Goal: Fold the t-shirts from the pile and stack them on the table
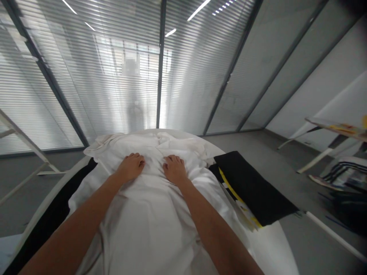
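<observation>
A rumpled white cloth (149,217) lies spread over a round white table (269,248), its far end bunched near the far rim. My left hand (131,167) rests palm down on the cloth near the middle of the table. My right hand (174,170) rests the same way a short distance to its right. Both hands press into the folds, and their fingertips sink partly out of sight. A folded black cloth with yellow edging (254,187) lies on the table to the right of my right hand, and a black fabric strip (54,206) shows along the left side.
Glass partitions with slatted blinds (120,76) stand beyond the table, with a blurred figure behind them. A white folding frame (23,145) stands at left. A low table with printed sheets (335,130) and a striped bag (341,175) are at right, on a grey floor (309,160).
</observation>
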`<state>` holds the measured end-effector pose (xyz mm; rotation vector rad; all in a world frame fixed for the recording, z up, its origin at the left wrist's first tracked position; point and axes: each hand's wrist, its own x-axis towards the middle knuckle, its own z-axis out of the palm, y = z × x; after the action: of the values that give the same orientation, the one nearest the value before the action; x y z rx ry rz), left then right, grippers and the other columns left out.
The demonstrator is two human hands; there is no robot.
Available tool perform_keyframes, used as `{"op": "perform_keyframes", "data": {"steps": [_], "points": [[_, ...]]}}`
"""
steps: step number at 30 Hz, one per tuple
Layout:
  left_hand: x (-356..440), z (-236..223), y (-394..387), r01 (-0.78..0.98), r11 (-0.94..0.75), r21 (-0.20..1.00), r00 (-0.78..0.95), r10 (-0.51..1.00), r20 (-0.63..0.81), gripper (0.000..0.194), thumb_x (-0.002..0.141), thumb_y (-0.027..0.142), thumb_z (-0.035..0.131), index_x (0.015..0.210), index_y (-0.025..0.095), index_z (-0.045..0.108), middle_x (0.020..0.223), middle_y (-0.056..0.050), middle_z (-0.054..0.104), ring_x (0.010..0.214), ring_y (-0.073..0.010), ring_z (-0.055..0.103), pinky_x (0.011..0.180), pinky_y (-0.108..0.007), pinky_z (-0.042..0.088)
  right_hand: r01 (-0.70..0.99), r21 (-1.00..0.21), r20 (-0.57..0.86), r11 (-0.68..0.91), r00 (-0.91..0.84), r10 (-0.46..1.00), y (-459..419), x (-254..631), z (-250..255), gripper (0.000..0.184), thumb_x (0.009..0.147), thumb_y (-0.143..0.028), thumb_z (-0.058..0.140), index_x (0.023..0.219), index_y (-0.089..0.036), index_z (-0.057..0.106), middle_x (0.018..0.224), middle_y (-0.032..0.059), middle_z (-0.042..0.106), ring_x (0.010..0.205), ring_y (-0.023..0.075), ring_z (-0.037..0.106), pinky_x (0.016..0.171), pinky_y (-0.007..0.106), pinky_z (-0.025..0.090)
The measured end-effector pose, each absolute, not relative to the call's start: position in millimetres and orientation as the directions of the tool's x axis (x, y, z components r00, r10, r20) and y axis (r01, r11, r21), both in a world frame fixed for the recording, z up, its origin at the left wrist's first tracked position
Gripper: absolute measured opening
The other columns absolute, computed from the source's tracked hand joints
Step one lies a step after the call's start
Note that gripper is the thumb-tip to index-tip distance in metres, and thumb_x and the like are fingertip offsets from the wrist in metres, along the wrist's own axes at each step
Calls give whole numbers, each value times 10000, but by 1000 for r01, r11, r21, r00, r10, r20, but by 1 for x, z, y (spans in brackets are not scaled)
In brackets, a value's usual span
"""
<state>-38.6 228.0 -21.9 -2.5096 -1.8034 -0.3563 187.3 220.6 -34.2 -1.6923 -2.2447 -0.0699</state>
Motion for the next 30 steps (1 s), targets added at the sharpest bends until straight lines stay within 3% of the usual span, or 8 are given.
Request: {"op": "perform_keyframes", "data": {"steps": [5, 11, 16, 21, 26, 30], "points": [[-43, -30, 215, 939, -310, 145, 280, 939, 198, 245, 948, 262, 354, 935, 199, 590, 926, -86, 666, 934, -244, 596, 864, -383, 447, 928, -182, 295, 325, -264, 918, 200, 191, -37, 406, 947, -311, 411, 1321, -256, 560, 1368, 71, 543, 1243, 222, 450, 1047, 376, 319], [-40, -18, 184, 940, -302, 156, 254, 930, 267, 298, 995, 302, 255, 1007, 198, 534, 1039, -104, 592, 870, -214, 593, 723, -343, 467, 913, -175, 299, 368, -307, 904, 180, 194, -39, 413, 942, -313, 419, 1325, -237, 556, 1396, 73, 530, 1267, 218, 442, 1055, 378, 317], [-43, -11, 170, 903, -428, 40, 389, 853, 347, 251, 980, 276, 321, 913, 200, 551, 1012, -95, 599, 990, -250, 545, 897, -410, 416, 917, -156, 301, 366, -309, 902, 165, 198, -37, 398, 949, -340, 412, 1310, -248, 551, 1360, 75, 546, 1226, 237, 459, 1015, 407, 337], [-47, -24, 165, 885, -453, 106, 420, 876, 238, 248, 976, 234, 299, 891, 201, 530, 891, -74, 628, 875, -234, 568, 826, -386, 414, 927, -154, 309, 342, -284, 908, 152, 199, -37, 418, 951, -344, 407, 1340, -251, 528, 1381, 70, 527, 1229, 245, 444, 1013, 414, 331], [-37, -17, 153, 897, -437, 66, 420, 890, 181, 231, 955, 186, 294, 895, 202, 516, 876, -82, 627, 857, -228, 579, 744, -336, 400, 929, -155, 301, 337, -281, 911, 140, 197, -35, 431, 950, -333, 405, 1357, -246, 518, 1405, 68, 510, 1244, 244, 426, 1017, 407, 321], [-34, -4, 147, 903, -423, 71, 417, 905, 90, 230, 970, 241, 281, 913, 219, 503, 883, -54, 643, 789, -208, 603, 662, -310, 366, 930, -168, 301, 328, -269, 915, 129, 195, -33, 412, 929, -327, 440, 1320, -244, 540, 1374, 69, 530, 1224, 261, 432, 993, 416, 330]]}}
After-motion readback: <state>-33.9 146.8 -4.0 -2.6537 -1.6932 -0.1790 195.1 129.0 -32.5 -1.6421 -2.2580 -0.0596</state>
